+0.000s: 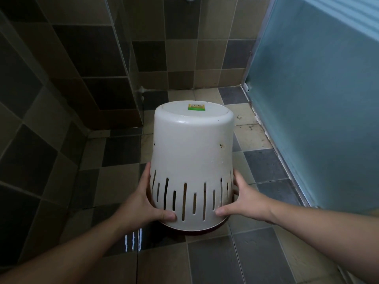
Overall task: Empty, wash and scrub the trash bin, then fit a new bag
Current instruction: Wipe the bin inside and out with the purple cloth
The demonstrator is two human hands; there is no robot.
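Observation:
A white plastic trash bin (191,152) is upside down in the middle of the view, its flat base facing up with a green and yellow sticker (196,107) on it. Vertical slots run round its lower part, and a dark red rim shows at the bottom edge. My left hand (146,198) grips the bin's left side near the rim, thumb across the front. My right hand (245,198) grips the right side in the same way. Small dark specks mark the bin's wall. Its inside is hidden.
The tiled floor (256,253) in grey and beige looks wet and reflects light near my left forearm. Tiled walls (67,64) close in on the left and at the back. A frosted blue-green glass door (320,99) stands on the right.

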